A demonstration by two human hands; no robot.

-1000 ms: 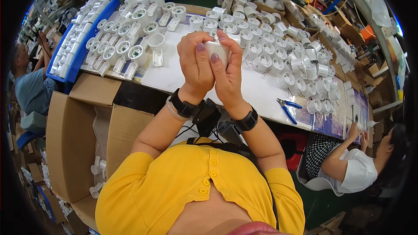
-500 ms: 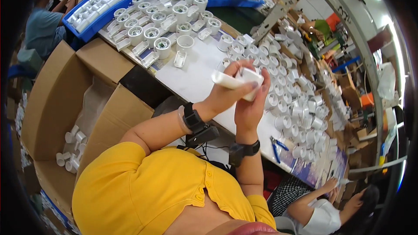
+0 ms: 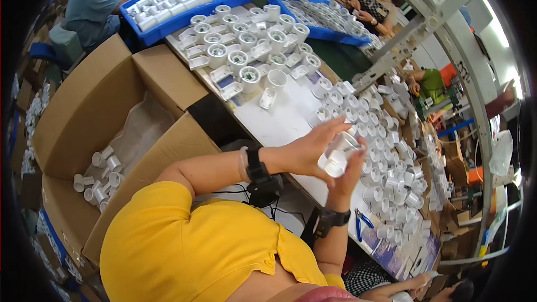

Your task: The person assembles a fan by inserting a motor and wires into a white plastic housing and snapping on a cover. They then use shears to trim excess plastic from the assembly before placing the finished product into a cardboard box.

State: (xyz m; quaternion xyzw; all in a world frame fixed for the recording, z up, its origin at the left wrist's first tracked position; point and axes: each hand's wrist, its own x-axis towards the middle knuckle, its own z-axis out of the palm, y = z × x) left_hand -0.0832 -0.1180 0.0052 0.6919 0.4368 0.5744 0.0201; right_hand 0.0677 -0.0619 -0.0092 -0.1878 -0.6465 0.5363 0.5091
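Between both hands, over the near edge of the white worktable, is a white plastic cup-shaped housing [image 3: 335, 162]. My left hand [image 3: 311, 148] comes in from the left with its fingers closed around the far side of it. My right hand [image 3: 345, 183] grips its right side, fingers pointing up. A round white face of the housing shows between the hands; my fingers cover part of the rest. Just right of my hands stand many similar white cups [image 3: 386, 151], crowded together with thin wires among them.
Cups with circuit boards [image 3: 246, 42] stand in rows at the far left of the table [image 3: 263, 120]. Blue trays [image 3: 151, 32] of white parts lie behind. An open cardboard box [image 3: 162, 145] with white cups sits left. Blue-handled pliers [image 3: 361, 225] lie right. Other people work around.
The housing has turned in my hands, and both hands have moved nearer and slightly right in the view. The whole view has shifted, bringing more of the far tables in.
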